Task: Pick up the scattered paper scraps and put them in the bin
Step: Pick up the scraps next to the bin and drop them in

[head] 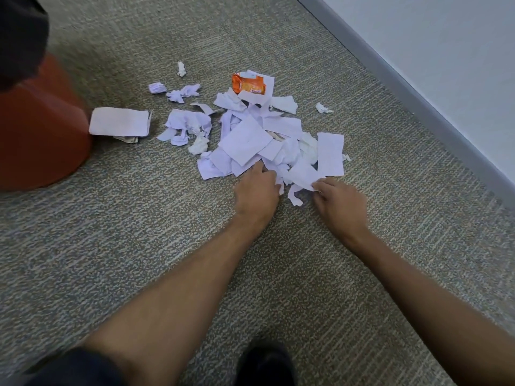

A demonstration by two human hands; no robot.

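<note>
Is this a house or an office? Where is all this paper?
Probably an office or a similar workplace. The floor is flat, striped grey carpet, a plain grey baseboard runs under a bare pale wall, and torn white paper scraps lie piled there.

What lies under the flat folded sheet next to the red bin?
A crumpled, darker scrap pokes out from beneath the folded sheet at its near edge, resting on the carpet. How far it extends underneath, and whether anything else is there, is covered by the sheet.

White torn paper scraps heaped on carpet beside red bin
</note>
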